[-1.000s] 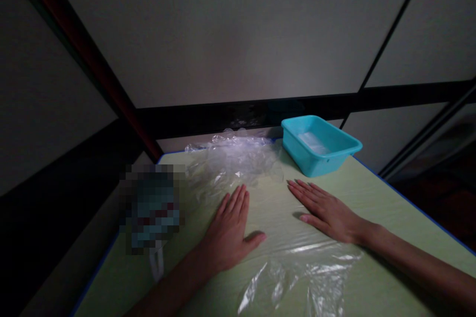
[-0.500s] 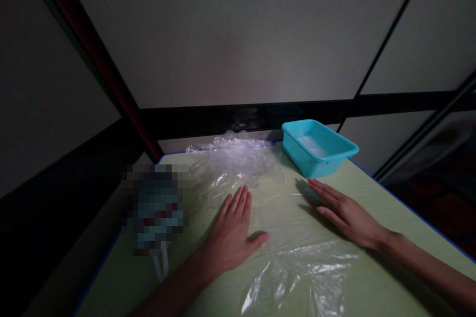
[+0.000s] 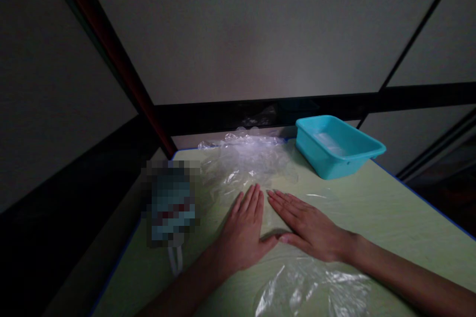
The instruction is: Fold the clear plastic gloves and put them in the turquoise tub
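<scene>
A thin, clear plastic piece (image 3: pixel 293 282) lies on the table, crinkled and shiny at its near end and flatter under my hands. Whether it is a bag or a glove I cannot tell. My left hand (image 3: pixel 245 233) rests flat on it with the fingers stretched forward. Beside it, my right hand (image 3: pixel 310 225) lies flat too, its fingers pointing forward and left. The two thumb tips meet or nearly meet. Just beyond my fingertips is a loose pile of similar clear plastic (image 3: pixel 249 158).
A turquoise plastic basin (image 3: pixel 327 163) stands at the back right, with something pale inside. On the left is a blurred-out object (image 3: pixel 171 203) with a white strap or cord (image 3: pixel 175 260). The pale green table (image 3: pixel 405 228) has a blue edge and meets a cabinet front (image 3: pixel 238 34).
My right hand has moved left and come down onto the plastic beside my left hand. The left hand stays flat in place. The view has shifted slightly left.
</scene>
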`<state>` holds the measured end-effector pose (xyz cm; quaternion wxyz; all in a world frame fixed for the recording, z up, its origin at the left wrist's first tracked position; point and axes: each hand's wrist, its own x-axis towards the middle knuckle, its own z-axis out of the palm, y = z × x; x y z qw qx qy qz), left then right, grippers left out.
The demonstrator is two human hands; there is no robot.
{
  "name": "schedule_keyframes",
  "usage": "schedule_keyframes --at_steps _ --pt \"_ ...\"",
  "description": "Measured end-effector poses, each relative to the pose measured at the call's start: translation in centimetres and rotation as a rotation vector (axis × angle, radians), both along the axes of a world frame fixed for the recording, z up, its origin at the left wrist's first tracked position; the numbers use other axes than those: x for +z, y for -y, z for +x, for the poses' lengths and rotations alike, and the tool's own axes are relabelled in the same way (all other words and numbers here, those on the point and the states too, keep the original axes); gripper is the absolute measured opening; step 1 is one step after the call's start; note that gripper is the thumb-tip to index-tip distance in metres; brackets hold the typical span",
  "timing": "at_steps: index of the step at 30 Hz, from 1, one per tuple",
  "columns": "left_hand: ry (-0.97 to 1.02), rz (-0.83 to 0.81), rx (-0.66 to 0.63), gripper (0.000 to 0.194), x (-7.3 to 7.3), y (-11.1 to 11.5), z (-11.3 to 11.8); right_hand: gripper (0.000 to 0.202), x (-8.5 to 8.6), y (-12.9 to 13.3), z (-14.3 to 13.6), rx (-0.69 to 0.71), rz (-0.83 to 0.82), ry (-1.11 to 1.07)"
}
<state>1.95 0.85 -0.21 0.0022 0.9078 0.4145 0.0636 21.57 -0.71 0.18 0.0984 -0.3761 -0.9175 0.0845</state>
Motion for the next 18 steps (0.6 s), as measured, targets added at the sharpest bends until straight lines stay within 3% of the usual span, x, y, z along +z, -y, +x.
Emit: schedule_keyframes --at_steps 18 --pt "-0.07 -0.057 0.006 0.082 0.5 0.1 0.0 0.061 0.0 1.1 8.6 -0.19 0.039 0.092"
